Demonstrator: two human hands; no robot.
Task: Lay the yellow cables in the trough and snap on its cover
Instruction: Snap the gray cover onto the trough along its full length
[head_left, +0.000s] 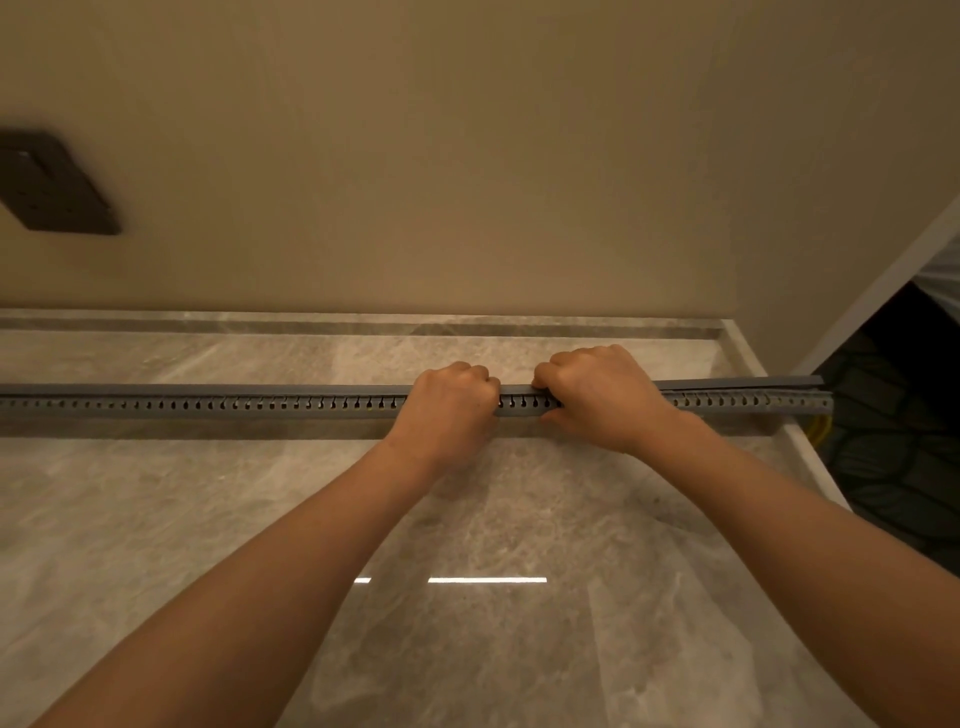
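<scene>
bench (467, 519): polished grey marble, raised rim | trough (208, 408): long grey plastic channel with a comb-slotted wall, lies across the bench | cover (260, 388): flat strip on top, right end looks unseated | left hand (447, 410), right hand (597, 395): side by side, fingers curled over the cover, squeezing | step: best pressed rightward in short bites, lips aligned | yellow cables (820, 431): mostly hidden inside, a loop hangs off the right end

Head camera looks down, close over countertop (467, 519).

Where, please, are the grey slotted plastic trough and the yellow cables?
Grey slotted plastic trough (208, 410): head view, slotted side wall.
Yellow cables (820, 430): head view, stretch hanging below the trough's right end.
</scene>
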